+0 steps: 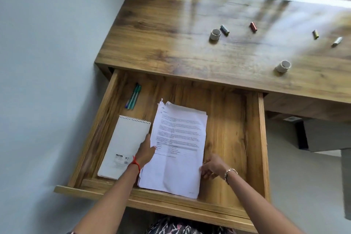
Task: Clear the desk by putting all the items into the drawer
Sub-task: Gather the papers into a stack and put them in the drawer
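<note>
Papers (178, 144) sit in the drawer (256, 138), pinched at both edges by my left hand (146, 153) and right hand (213, 166); notepad (123, 148) just left of my left hand.

A single head-worn camera looks steeply down and forward from close above the open drawer (254, 138), with the desk (171, 30) beyond it.

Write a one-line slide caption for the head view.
Both hands settle papers in the open drawer.
</note>
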